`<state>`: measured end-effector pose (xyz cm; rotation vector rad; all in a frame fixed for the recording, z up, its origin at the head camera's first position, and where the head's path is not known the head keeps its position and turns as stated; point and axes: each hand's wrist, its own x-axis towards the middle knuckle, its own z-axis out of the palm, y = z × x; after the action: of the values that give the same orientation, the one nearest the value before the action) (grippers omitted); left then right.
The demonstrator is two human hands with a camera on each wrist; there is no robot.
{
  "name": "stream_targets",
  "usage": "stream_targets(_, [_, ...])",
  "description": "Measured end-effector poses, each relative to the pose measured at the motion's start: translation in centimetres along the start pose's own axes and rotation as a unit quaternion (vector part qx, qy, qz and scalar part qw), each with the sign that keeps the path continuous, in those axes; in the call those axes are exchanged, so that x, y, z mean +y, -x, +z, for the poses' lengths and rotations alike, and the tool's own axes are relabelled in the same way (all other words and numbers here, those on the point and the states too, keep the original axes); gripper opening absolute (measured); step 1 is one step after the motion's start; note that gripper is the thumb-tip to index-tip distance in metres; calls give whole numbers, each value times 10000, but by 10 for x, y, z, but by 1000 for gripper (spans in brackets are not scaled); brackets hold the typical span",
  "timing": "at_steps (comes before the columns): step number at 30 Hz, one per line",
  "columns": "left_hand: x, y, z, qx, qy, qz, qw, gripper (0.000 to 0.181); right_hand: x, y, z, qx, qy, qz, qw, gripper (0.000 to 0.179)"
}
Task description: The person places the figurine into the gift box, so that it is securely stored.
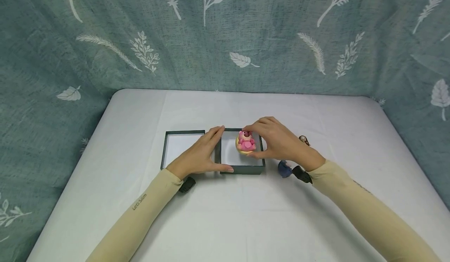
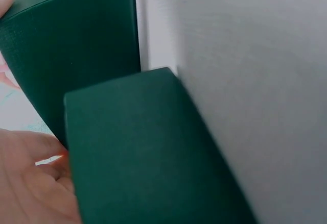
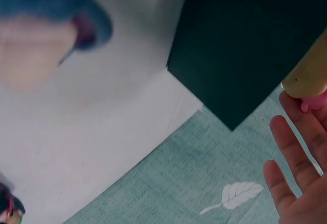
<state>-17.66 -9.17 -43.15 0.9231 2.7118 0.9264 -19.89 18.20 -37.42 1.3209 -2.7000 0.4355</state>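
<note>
**Over the green box [image 1: 242,170], a pink bear figure [image 1: 247,144] in a pinch**

Behind the green box, a blue-green curtain [image 1: 274,31] with white leaf prints. Beneath the box and well out around it, a white tabletop [image 1: 225,223]. Slanting in from the front left and front right of the box, two beige sleeves [image 1: 137,215].

At the box's left side, the left hand [image 1: 197,156], thumb on the front wall, fingers at the back-left corner, gripping the box across. Over the box's right side, the right hand [image 1: 279,140], with thumb and fingers pinching the pink bear figure.

Just left of the box, a shallow green-edged tray [image 1: 177,146], white inside.

Within the box's outline, slightly right of its middle: the pink bear figure, head towards the back wall, feet towards the front wall, long axis front to back, face and belly towards the head camera, yellow backing beneath. Cannot tell any contact with the box's floor.

Near the box's front-right corner, a blue figure [image 1: 284,169]; farther right, a smaller figure [image 1: 304,139], partly hidden.
</note>
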Motion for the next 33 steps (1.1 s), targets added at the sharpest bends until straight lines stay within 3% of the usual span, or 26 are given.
stream_targets(11, [-2, -1, 1, -35, 18, -16, 10000, 124, -5, -8, 15, -112, -126, -209, 9996, 68])
stream_targets(20, [-2, -1, 0, -33, -43, -1, 10000, 124, -3, -15, 23, -91, 96, -251, 9996, 68])
stream_targets(33, [-3, -1, 0, -29, -64, 4, 10000, 124, -8, -25, 29, -389, 206, -314, 9985, 71])
